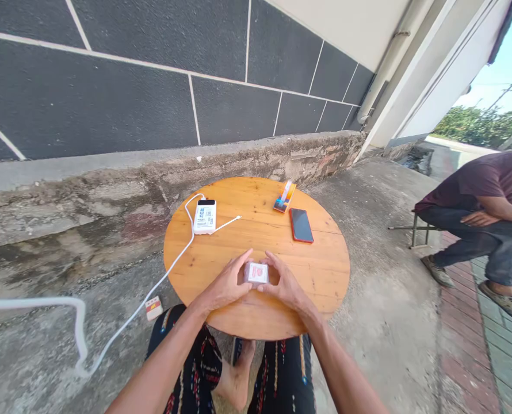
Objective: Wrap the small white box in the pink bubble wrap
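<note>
A box (256, 272) is pinched between the fingers of the left hand (226, 284) and right hand (285, 286), by the near edge of the desk (325, 270). Its long axis is set left-right, and both hands are equally near.

One round wooden desk (325, 270) carries one white power bank (205, 217), one white cable (182, 253), one red-edged dark phone (301, 225), one orange-and-white packet (284, 196) and one small white box with red print (256, 273). Two hands show, a left hand (226, 286) and a right hand (285, 286). Off the desk are one small white carton (153, 307) and one other person (489, 195).
</note>
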`<state>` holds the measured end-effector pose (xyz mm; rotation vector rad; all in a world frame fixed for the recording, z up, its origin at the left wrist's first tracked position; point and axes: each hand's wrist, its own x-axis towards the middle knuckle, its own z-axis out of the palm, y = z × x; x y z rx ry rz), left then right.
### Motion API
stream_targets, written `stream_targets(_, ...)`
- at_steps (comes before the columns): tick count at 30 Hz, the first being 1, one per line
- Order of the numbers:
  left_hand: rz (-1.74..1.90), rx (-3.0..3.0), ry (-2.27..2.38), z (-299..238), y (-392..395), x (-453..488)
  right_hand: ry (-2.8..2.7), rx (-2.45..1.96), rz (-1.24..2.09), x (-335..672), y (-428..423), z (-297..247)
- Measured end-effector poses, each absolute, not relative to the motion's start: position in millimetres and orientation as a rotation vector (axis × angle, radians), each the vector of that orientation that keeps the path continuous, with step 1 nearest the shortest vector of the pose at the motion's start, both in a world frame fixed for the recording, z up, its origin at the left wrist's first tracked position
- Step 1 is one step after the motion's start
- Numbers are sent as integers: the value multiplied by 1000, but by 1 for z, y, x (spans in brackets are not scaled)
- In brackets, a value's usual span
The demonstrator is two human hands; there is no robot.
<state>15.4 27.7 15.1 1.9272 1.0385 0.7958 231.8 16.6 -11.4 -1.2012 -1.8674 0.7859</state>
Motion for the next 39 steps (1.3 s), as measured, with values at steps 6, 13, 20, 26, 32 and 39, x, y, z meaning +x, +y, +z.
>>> stream_targets(6,882,1878,1105,8,29,22,-1741,-1215,745,230,16,-15)
stream_targets(13,888,1941,1086,8,37,31,-1737,-1263,667,228,18,-9)
stream_targets(20,985,2045,1031,9,26,31,-1745,-1241,678,226,16,-14)
stream_targets(26,996,2070,1032,7,30,38,-1742,-1250,610,226,20,-23)
stream_targets(32,1032,2135,1033,4,26,40,-1748,-1231,550,226,23,-29)
stream_targets(39,1065,2167,1031,-1,24,40,-1747,-1218,575,226,21,-28)
